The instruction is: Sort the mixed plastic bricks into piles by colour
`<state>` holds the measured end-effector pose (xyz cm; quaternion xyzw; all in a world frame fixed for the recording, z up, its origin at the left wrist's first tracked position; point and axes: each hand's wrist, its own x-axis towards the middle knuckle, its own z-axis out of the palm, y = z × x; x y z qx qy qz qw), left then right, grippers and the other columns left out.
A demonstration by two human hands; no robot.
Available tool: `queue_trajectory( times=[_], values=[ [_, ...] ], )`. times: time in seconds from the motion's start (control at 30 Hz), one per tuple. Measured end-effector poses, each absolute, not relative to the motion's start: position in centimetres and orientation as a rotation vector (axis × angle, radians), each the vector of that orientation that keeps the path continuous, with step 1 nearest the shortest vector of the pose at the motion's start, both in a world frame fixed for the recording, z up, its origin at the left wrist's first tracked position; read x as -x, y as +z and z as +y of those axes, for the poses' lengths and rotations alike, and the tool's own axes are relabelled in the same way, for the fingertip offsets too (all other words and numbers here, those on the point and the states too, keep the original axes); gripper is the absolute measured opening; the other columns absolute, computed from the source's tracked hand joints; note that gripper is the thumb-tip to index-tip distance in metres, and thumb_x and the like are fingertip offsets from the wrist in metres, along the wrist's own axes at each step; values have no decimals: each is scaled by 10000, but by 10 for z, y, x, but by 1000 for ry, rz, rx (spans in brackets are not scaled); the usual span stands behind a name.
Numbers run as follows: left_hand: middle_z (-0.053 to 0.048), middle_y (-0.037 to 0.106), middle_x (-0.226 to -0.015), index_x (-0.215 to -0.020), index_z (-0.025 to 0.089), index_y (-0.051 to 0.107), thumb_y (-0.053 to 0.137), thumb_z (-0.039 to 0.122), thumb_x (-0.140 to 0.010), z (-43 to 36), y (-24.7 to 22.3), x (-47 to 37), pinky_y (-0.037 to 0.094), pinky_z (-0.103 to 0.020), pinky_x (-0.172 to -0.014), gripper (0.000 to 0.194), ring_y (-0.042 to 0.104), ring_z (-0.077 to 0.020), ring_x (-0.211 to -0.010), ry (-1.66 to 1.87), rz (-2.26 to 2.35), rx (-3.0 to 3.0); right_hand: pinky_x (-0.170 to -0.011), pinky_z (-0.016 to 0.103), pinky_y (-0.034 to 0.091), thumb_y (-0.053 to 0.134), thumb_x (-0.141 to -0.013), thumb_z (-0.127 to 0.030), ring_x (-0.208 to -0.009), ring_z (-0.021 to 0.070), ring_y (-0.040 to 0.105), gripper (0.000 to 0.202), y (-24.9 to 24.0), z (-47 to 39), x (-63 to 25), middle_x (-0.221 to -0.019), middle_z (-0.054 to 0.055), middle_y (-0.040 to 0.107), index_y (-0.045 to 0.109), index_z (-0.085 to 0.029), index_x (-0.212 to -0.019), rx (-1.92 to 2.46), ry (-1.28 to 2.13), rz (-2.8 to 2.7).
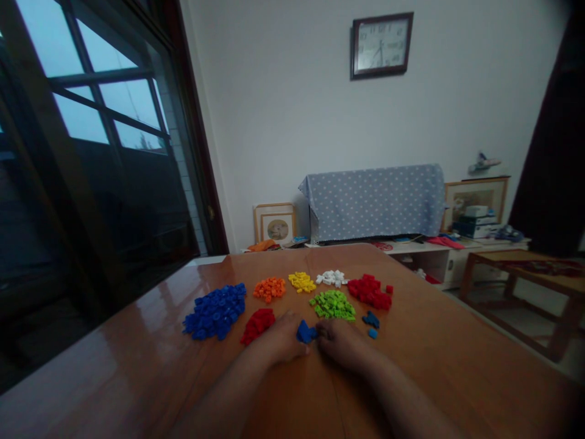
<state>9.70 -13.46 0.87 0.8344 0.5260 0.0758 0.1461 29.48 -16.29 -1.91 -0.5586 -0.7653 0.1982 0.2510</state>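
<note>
Between my two hands, low over the table, is a small blue plastic piece (305,332); its exact shape is blurred. My left hand (287,339) is curled against its left side, the thumb low and the fingers partly hidden. My right hand (339,340) has its fingers bent inward, with the tips at the piece's right edge. Just left of my left hand lies a heap of red pieces (258,324). Beyond my right hand spreads a pile of light green pieces (333,305). A few dark teal pieces (371,319) and one lighter blue piece (372,334) lie to its right.
On the wooden table (439,360) are also piles of blue pieces (216,312), orange pieces (269,289), yellow pieces (301,281), white pieces (331,278) and more red pieces (370,291). Behind stands a cloth-covered object (375,201); a wooden side table (525,268) is at right.
</note>
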Motion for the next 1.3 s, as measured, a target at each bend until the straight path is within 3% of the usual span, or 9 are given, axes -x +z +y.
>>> queue_trajectory(
  times=[0.13,0.4,0.67,0.83,1.17,1.3],
  values=[
    [-63,624,-1097,-997,231,639,688,374,-678,-134,13,-101,475,-339,-874,353,589,-252,-1007,185,1458,-2443,-564,237,286,545,-752,-197,-702,172,608,198,-15,-165,-294,-799,38,723,719,-236,-839,1560,574,-2058],
    [-56,620,-1133,-1088,255,637,660,327,-718,-141,13,-101,463,-343,-923,378,580,-253,-1057,244,1398,-2440,-612,223,357,589,-697,-189,-737,174,600,264,-16,-166,-290,-842,12,719,701,-225,-934,1268,750,-2026],
    [-92,487,-1423,-1383,226,463,733,367,-652,-150,6,-81,349,-366,-1104,791,444,-289,-1307,325,1383,-2369,-632,231,372,577,-742,-207,-768,187,608,217,-15,-164,-289,-876,37,716,704,-211,-917,1295,677,-2065],
    [-81,555,-1343,-1292,239,525,676,328,-696,-154,6,-77,394,-358,-1049,622,501,-279,-1238,307,1442,-2360,-682,239,394,587,-730,-201,-823,198,626,311,-20,-162,-288,-961,44,720,692,-228,-1022,1313,666,-2063],
    [-62,646,-1038,-985,216,631,600,234,-723,-141,19,-93,487,-281,-801,265,618,-214,-919,195,1318,-2450,-672,226,362,563,-772,-216,-845,188,614,232,-17,-161,-284,-970,53,708,677,-208,-974,1428,608,-2194],
    [-63,654,-1049,-996,223,649,598,238,-724,-140,20,-94,489,-304,-832,277,621,-237,-957,201,1264,-2456,-666,226,355,585,-765,-217,-840,186,610,218,-16,-160,-284,-959,56,702,661,-190,-967,1471,661,-2158]
  ],
)
